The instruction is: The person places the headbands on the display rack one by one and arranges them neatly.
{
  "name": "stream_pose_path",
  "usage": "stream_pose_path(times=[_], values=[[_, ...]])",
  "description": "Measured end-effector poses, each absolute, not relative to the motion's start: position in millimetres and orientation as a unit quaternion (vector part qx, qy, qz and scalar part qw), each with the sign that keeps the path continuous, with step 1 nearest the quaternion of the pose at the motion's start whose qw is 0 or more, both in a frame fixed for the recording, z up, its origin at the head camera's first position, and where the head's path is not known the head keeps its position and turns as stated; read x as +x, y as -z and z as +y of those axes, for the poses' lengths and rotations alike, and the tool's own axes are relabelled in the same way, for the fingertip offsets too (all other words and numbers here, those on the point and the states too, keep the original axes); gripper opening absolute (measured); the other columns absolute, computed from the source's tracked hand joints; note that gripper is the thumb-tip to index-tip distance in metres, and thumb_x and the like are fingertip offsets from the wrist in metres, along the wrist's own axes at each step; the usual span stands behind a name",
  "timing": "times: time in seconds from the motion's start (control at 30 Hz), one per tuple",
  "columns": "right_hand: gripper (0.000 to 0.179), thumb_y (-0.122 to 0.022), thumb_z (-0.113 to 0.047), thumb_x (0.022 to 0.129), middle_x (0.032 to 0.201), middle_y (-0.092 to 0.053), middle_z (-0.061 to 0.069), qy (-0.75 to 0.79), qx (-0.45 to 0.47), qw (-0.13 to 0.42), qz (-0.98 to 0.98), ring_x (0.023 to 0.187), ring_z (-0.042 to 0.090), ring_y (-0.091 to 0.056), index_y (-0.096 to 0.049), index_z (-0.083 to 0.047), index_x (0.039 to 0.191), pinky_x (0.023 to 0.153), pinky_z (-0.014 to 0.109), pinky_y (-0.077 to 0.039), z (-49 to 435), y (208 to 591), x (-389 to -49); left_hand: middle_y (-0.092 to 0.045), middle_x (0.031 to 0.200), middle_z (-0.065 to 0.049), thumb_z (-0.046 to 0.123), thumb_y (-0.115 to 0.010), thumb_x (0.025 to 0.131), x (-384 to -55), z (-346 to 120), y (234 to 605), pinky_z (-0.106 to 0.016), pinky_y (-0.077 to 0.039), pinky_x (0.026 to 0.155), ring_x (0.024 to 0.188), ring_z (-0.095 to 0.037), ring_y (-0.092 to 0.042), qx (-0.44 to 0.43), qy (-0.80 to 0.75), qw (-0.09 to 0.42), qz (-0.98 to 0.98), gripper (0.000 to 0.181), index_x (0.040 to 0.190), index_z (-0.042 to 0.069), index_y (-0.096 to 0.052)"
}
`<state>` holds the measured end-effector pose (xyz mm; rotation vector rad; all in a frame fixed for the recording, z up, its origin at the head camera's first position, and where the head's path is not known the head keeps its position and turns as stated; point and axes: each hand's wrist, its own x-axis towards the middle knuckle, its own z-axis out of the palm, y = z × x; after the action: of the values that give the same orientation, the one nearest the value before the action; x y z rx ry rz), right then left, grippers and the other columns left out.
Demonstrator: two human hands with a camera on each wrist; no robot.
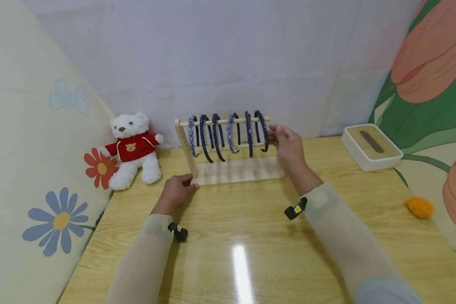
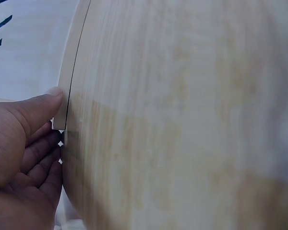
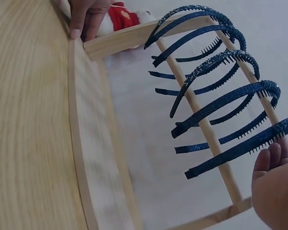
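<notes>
A wooden headband rack (image 1: pixel 233 172) stands at the back of the table, with several dark blue, glittery toothed headbands (image 3: pixel 216 112) hanging over its top bar. My left hand (image 1: pixel 176 190) pinches the front left corner of the base; in the left wrist view the thumb lies along the base strip (image 2: pixel 67 81) and the fingers are on its other side. My right hand (image 1: pixel 289 147) grips the rack's upper right end, hiding most of the right post. Its fingers (image 3: pixel 273 155) curl at the bar, right beside the rightmost headband (image 3: pixel 240 148).
A white teddy bear (image 1: pixel 134 145) in a red sweater sits left of the rack. To the right are a white box with a slotted wooden lid (image 1: pixel 372 145) and an orange fluffy ball (image 1: pixel 419 207). A white cloth wall is behind, painted panels on both sides.
</notes>
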<state>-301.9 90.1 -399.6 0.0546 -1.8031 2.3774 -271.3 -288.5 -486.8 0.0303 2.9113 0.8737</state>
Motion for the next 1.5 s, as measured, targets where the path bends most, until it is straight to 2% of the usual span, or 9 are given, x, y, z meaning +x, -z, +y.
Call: stream_pose_path(times=[0.43,0.63,0.73,0.8,0.93,1.03,1.17,1.33,1.5], values=[[0.040,-0.044,-0.012,0.118,0.099,-0.072,-0.002,-0.748,0.056,0.144,-0.645,0.098,0.019,-0.069,-0.064,0.020,0.130,0.090,0.022,-0.059,130.5,434.7,-265.7,-0.057,0.160,-0.023,0.030,-0.072,0.108,-267.8,-285.7,481.7,-0.061,-0.042,0.124,0.153,-0.047,-0.046,0.001,-0.296,0.053,0.954,0.057,0.158,0.006,-0.058],[0.043,-0.046,-0.023,0.119,0.112,-0.077,0.020,-0.645,0.055,0.170,-0.743,0.096,0.011,-0.069,-0.070,0.011,0.129,0.089,0.017,-0.056,155.0,455.4,-252.0,-0.056,0.161,-0.025,0.030,-0.072,0.108,-267.4,-286.0,478.1,-0.061,-0.042,0.124,0.153,-0.048,-0.046,0.005,-0.304,0.051,0.951,0.059,0.159,0.005,-0.056],[0.042,-0.047,-0.025,0.119,0.116,-0.079,0.024,-0.579,0.058,0.185,-0.792,0.099,0.013,-0.071,-0.073,0.007,0.129,0.088,0.016,-0.054,169.9,463.1,-247.9,-0.055,0.161,-0.025,0.030,-0.072,0.108,-267.7,-287.2,478.3,-0.061,-0.043,0.124,0.153,-0.048,-0.047,0.010,-0.310,0.056,0.949,0.061,0.161,0.005,-0.054],[0.040,-0.049,-0.024,0.119,0.118,-0.079,0.023,-0.529,0.067,0.193,-0.823,0.103,0.021,-0.073,-0.074,0.005,0.130,0.088,0.023,-0.056,180.0,464.5,-247.0,-0.056,0.160,-0.024,0.029,-0.072,0.108,-268.9,-289.3,479.1,-0.061,-0.043,0.123,0.152,-0.047,-0.048,0.015,-0.312,0.061,0.948,0.062,0.162,0.006,-0.053],[0.038,-0.052,-0.023,0.117,0.126,-0.075,0.025,-0.414,0.101,0.188,-0.885,0.115,0.040,-0.070,-0.070,0.003,0.138,0.093,0.050,-0.060,201.5,461.2,-249.6,-0.055,0.163,-0.022,0.029,-0.071,0.109,-271.4,-298.3,480.4,-0.062,-0.040,0.126,0.155,-0.045,-0.046,0.016,-0.315,0.074,0.946,0.065,0.166,0.008,-0.047],[0.045,-0.051,-0.027,0.117,0.139,-0.066,0.029,-0.342,0.119,0.158,-0.918,0.129,0.048,-0.061,-0.062,0.003,0.148,0.106,0.065,-0.052,217.4,455.5,-252.8,-0.046,0.169,-0.024,0.035,-0.066,0.111,-268.3,-307.1,474.6,-0.065,-0.035,0.128,0.159,-0.047,-0.038,0.005,-0.318,0.072,0.945,0.069,0.170,0.009,-0.040],[0.052,-0.053,-0.031,0.116,0.154,-0.056,0.033,-0.263,0.136,0.128,-0.946,0.145,0.053,-0.048,-0.055,0.003,0.155,0.123,0.068,-0.037,234.2,445.6,-257.3,-0.038,0.172,-0.029,0.047,-0.059,0.112,-256.9,-318.8,455.0,-0.069,-0.031,0.128,0.160,-0.052,-0.032,0.002,-0.300,0.003,0.954,0.075,0.170,0.004,-0.038],[0.064,-0.057,-0.038,0.114,0.164,-0.045,0.033,-0.174,0.151,0.105,-0.967,0.152,0.056,-0.039,-0.045,0.000,0.164,0.126,0.071,-0.027,246.3,433.0,-264.1,-0.034,0.174,-0.029,0.061,-0.056,0.109,-244.1,-334.8,426.9,-0.075,-0.021,0.129,0.160,-0.055,-0.029,0.016,-0.183,-0.125,0.975,0.086,0.169,0.003,-0.037],[0.081,-0.061,-0.059,0.107,0.174,-0.029,0.029,-0.101,0.128,0.091,-0.982,0.158,0.060,-0.025,-0.038,-0.014,0.171,0.123,0.083,-0.015,253.5,423.1,-271.6,-0.014,0.182,-0.024,0.072,-0.052,0.104,-238.8,-342.5,405.2,-0.086,0.000,0.125,0.166,-0.057,-0.008,0.018,-0.076,-0.152,0.985,0.097,0.175,0.012,-0.025]])
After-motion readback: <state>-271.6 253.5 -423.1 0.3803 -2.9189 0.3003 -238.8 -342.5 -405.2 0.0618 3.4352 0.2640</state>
